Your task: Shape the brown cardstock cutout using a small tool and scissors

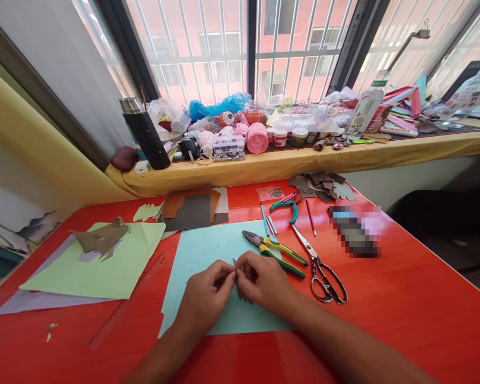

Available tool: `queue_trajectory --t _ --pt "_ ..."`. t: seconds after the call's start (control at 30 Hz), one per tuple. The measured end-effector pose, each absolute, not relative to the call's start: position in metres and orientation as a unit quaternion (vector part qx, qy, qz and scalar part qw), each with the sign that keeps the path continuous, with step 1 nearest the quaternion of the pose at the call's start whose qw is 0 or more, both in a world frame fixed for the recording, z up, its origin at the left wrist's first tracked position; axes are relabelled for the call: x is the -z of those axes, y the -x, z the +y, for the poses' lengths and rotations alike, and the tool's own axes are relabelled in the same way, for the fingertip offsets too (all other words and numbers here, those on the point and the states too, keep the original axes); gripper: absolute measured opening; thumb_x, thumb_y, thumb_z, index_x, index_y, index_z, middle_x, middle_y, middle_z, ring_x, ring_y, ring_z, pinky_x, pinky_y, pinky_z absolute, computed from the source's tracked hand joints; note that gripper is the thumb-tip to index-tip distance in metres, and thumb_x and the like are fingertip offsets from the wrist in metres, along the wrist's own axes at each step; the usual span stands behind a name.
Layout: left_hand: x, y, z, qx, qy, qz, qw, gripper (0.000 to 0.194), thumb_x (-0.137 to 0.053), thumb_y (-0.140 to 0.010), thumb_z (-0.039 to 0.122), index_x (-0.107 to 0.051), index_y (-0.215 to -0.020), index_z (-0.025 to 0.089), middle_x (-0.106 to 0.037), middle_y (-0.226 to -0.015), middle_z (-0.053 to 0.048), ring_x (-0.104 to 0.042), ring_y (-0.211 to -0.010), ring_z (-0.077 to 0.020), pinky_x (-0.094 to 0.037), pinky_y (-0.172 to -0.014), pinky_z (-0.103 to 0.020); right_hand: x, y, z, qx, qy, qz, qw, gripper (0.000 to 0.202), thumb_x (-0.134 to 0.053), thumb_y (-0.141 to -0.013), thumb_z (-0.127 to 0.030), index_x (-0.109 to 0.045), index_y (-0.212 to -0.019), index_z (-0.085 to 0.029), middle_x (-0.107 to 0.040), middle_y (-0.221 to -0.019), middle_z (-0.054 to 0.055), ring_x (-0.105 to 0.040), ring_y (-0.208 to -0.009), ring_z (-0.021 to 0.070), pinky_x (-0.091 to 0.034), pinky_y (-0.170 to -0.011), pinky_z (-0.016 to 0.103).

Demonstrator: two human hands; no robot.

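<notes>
Over a light blue sheet (200, 256), my left hand (208, 293) and my right hand (266, 280) meet fingertip to fingertip. Both pinch a small grey-brown scrap (234, 263) that looks like leather; its tip pokes up between the fingers and the rest is mostly hidden. Just beyond my right hand lie combination pliers (278, 250) with yellow and green handles. To their right, large scissors (316, 264) rest on the red table (388, 314). Green-handled pliers (292, 209) are farther back.
Pens (272, 225) and a dark red pencil (311, 217) lie behind the pliers. Green paper (100, 272) with a brown cut-out (102, 238) is at left, beside a clear ruler (128, 298). Leather pieces (192, 210) sit at the back. A black flask (146, 136) leans on the cluttered sill.
</notes>
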State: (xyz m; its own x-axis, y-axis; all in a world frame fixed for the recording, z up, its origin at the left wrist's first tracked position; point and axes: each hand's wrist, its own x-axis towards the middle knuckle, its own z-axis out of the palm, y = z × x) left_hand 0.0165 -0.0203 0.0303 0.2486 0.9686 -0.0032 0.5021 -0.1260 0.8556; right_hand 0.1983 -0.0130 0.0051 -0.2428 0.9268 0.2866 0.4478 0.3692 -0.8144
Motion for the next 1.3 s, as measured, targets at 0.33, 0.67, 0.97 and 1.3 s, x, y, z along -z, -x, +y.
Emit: queue_trajectory --t 0.33,0.67,0.97,1.3 --pt "-0.034 -0.006 -0.006 -0.274 -0.554 0.504 0.604 0.041 -0.068 -0.086 0.059 -0.070 -0.083 0.017 -0.068 -0.071 -0.002 -0.065 -0.067 -0.0187 -0.052 -0.065 -0.029 -0.005 -0.199 -0.015 -0.279 0.437 -0.771 0.370 0.010 -0.057 -0.087 -0.013 -0.061 -0.083 -0.021 -0.056 -0.058 -0.006 -0.050 -0.052 0.0095 -0.033 -0.056 0.020" --pt "-0.031 -0.003 -0.005 -0.260 -0.498 0.504 0.656 0.037 -0.074 -0.081 0.054 -0.067 -0.079 0.018 -0.067 -0.067 0.000 -0.062 -0.061 -0.0155 -0.050 -0.060 -0.026 -0.005 -0.196 -0.017 -0.291 0.428 -0.771 0.372 0.012 -0.057 -0.085 -0.011 -0.063 -0.086 -0.022 -0.060 -0.059 -0.006 -0.050 -0.052 0.0096 -0.034 -0.056 0.020" --pt "-0.031 0.001 -0.003 -0.259 -0.491 0.487 0.674 0.039 -0.081 -0.077 0.054 -0.069 -0.079 0.017 -0.069 -0.073 -0.002 -0.065 -0.065 -0.0161 -0.053 -0.062 -0.026 -0.002 -0.198 -0.014 -0.310 0.419 -0.771 0.365 0.012 -0.059 -0.086 -0.011 -0.063 -0.085 -0.022 -0.062 -0.062 -0.006 -0.049 -0.054 0.0091 -0.034 -0.056 0.019" --pt "-0.030 0.005 -0.004 -0.247 -0.488 0.482 0.684 0.035 -0.077 -0.082 0.050 -0.068 -0.081 0.017 -0.070 -0.074 -0.003 -0.066 -0.066 -0.0164 -0.052 -0.064 -0.027 -0.005 -0.198 -0.015 -0.285 0.413 -0.790 0.353 0.012 -0.057 -0.088 -0.013 -0.063 -0.083 -0.021 -0.059 -0.063 -0.005 -0.051 -0.056 0.0105 -0.035 -0.058 0.020"
